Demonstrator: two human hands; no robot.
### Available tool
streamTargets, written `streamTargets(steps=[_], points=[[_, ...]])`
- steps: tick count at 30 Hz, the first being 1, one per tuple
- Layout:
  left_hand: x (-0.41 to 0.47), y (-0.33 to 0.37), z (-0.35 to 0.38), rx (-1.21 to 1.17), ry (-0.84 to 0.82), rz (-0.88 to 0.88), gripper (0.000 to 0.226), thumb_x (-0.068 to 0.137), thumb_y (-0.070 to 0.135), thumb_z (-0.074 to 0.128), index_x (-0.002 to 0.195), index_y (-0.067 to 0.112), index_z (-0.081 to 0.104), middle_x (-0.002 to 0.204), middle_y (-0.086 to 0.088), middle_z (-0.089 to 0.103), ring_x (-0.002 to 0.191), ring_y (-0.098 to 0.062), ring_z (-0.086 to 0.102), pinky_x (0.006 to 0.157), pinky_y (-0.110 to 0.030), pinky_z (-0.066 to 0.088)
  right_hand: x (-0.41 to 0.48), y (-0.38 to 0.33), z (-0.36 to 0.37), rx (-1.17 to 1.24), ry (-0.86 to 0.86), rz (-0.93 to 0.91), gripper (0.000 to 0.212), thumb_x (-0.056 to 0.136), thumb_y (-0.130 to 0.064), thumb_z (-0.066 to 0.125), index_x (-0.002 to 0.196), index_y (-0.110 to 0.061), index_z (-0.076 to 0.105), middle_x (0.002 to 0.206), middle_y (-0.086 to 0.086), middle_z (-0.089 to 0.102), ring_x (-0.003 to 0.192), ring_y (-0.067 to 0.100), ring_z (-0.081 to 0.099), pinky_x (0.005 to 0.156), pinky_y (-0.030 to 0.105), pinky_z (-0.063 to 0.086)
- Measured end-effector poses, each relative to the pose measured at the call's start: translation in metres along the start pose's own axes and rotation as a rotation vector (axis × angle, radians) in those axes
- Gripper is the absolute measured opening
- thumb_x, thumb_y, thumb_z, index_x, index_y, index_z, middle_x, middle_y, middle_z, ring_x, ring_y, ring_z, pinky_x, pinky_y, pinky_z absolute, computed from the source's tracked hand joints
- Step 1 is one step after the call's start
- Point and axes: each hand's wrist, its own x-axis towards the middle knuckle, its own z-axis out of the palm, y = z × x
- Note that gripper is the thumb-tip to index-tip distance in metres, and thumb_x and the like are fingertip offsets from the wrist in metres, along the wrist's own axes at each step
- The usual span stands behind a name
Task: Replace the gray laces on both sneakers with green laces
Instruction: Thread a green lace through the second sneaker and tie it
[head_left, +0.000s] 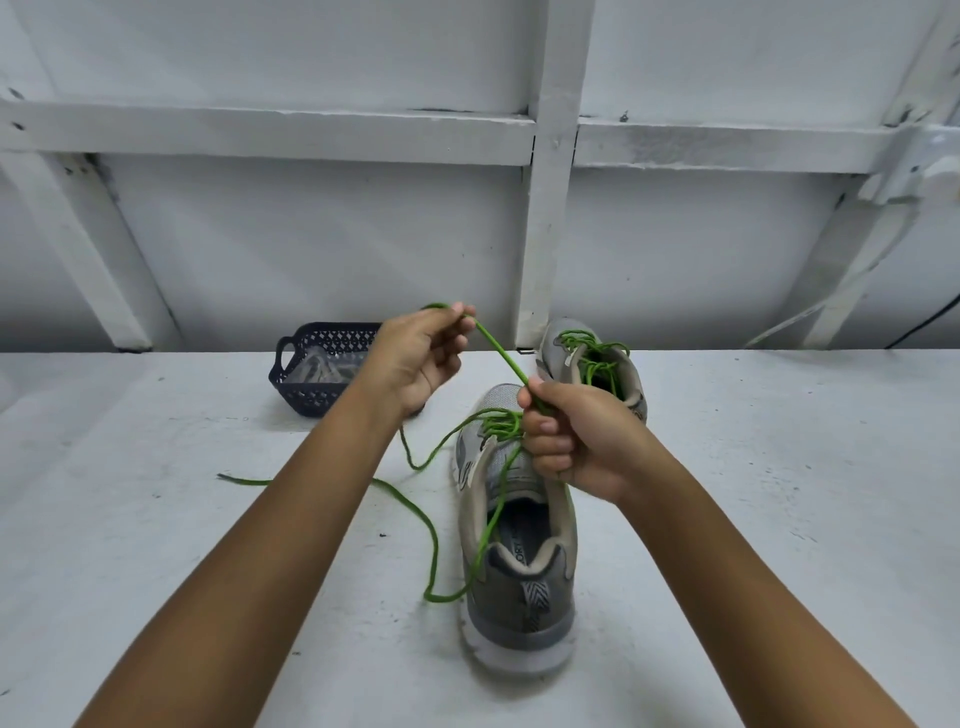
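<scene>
Head view: sneaker work on a white table (779, 519), with the near gray sneaker (519, 545) standing upright at the middle, heel toward the person and toe pointing away.

A green lace (501, 353) is threaded through this sneaker's front eyelets. One stretch of it runs taut, rising up and to the left from above the tongue. The right hand (576, 441) hovers over the tongue, fingers curled into a fist around the lower end of that stretch. The left hand (421, 358) is raised above and to the left of the sneaker's toe, thumb and fingertips pinching the upper end of the same stretch.

The rest of the lace lies slack. One strand crosses the sneaker's opening, loops onto the table just left of the heel and trails away to the left, ending in a dark tip well apart from the sneaker.

Beyond the toe and slightly right stands the far sneaker (592, 364), against the white wall, with a second green lace (597, 358) already through its eyelets.

Beyond and left of the near sneaker, partly behind the left wrist, sits a dark blue plastic basket (298, 395) holding a pale bundle (322, 371); what the bundle is cannot be made out.
</scene>
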Motion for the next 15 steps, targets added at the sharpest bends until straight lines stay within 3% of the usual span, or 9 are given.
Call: streamTargets(steps=[6, 11, 15], points=[[0.014, 0.004, -0.002, -0.028, 0.107, 0.020, 0.021, 0.096, 0.018, 0.048, 0.078, 0.015, 0.059, 0.050, 0.010, 0.063, 0.044, 0.002, 0.056, 0.049, -0.014, 0.040, -0.002, 0.002, -0.011, -0.011, 0.016, -0.065, 0.028, 0.099, -0.007, 0.032, 0.089, -0.006, 0.058, 0.056, -0.001, 0.042, 0.042, 0.007, 0.036, 0.038, 0.017, 0.032], [0.001, -0.021, 0.004, 0.535, 0.123, -0.037, 0.031, 0.097, 0.038, 0.045, 0.082, 0.017, 0.061, 0.070, 0.005, 0.068, 0.060, -0.008, 0.056, 0.056, -0.022, 0.037, -0.003, 0.001, -0.027, -0.290, 0.212, -0.227, 0.027, 0.100, -0.003, 0.035, 0.088, -0.011, 0.058, 0.064, 0.000, 0.059, 0.050, 0.007, 0.053, 0.047, 0.018, 0.044], [-0.021, -0.053, 0.018, 0.976, 0.062, 0.116, 0.041, 0.094, 0.042, 0.048, 0.078, 0.007, 0.063, 0.068, 0.000, 0.057, 0.066, -0.015, 0.052, 0.057, -0.025, 0.034, 0.007, 0.014, -0.043, -0.518, 0.435, -0.309, 0.022, 0.097, -0.007, 0.046, 0.088, -0.012, 0.066, 0.066, -0.005, 0.058, 0.062, 0.009, 0.050, 0.059, 0.023, 0.043]])
